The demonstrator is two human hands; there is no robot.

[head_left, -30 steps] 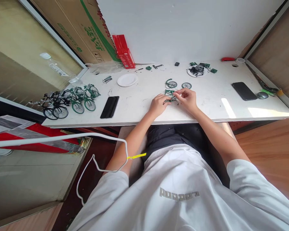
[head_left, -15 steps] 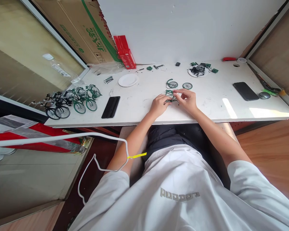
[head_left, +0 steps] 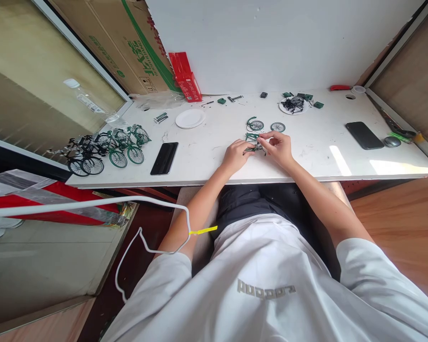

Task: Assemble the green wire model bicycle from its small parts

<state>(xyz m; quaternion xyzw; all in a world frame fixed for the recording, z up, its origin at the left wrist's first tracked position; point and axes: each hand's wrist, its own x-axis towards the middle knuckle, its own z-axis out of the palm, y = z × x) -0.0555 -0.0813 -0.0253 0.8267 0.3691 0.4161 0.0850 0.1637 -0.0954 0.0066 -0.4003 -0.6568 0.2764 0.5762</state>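
My left hand (head_left: pixel 236 155) is closed on a small green toy bicycle frame (head_left: pixel 251 137), held low over the white table in front of me. My right hand (head_left: pixel 278 147) pinches thumb and forefinger together at the frame's right side; whatever lies between those fingertips is too small to make out. Just beyond the hands lie a small spoked wheel (head_left: pixel 278 127) and another wheel (head_left: pixel 257 125) beside a curved green mudguard (head_left: pixel 251 118).
Several assembled toy bicycles (head_left: pixel 118 159) stand at the left, near a phone (head_left: pixel 164 158). A white plate (head_left: pixel 190 119) lies farther back. Dark bicycle parts (head_left: pixel 293 104) fill another plate at the back right. Another phone (head_left: pixel 364 135) is at the right. A white cable (head_left: pixel 157 200) crosses my left arm.
My right fingertips have shifted very slightly to the right along the frame. The left hand keeps its hold in nearly the same place.
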